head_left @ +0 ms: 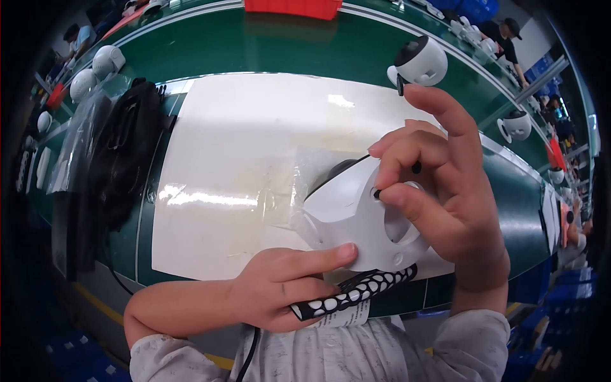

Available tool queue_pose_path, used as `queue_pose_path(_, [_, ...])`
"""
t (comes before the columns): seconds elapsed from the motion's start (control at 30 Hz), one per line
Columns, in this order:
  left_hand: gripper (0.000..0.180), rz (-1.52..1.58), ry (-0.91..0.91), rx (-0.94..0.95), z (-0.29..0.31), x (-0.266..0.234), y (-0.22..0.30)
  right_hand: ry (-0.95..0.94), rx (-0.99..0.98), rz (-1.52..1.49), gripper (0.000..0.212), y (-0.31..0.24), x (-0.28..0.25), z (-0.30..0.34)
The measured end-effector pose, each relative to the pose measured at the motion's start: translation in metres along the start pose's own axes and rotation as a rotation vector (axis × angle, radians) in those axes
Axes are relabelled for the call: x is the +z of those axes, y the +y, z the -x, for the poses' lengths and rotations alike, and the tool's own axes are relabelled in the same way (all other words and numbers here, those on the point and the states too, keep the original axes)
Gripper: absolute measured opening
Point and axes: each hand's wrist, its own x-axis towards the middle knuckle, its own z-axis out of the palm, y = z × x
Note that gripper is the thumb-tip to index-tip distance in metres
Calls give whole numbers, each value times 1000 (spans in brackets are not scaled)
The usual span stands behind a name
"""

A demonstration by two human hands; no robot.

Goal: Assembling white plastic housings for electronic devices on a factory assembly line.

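Observation:
A white plastic camera housing (350, 223), rounded and with an oval opening, is tilted over the work mat in front of me. My left hand (280, 286) holds a black strip with white oval spots (359, 294) below the housing, with the index finger pressed against the housing's lower edge. My right hand (445, 184) is closed at the housing's right side. Between its thumb and a finger is a small black pad (377, 193), against the white shell. Another small black pad (400, 86) clings to the raised right index fingertip.
The white mat (216, 140) lies on a green bench. Left of it are a black bag (124, 153) and clear plastic bags (79, 140). White cameras stand beyond: one at back right (423, 60), another (514, 126) farther right. A red bin (293, 7) is at the back. Co-workers are in the distance.

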Motion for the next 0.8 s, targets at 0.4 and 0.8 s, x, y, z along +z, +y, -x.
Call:
queue_pose_path(0.4, [18, 0, -51, -60, -3, -2, -6, -58, -207, 776, 30, -10, -12, 19])
queue_pose_path(0.8, [20, -10, 7, -39, -5, 3, -14, 170, -242, 206, 68, 22, -5, -5])
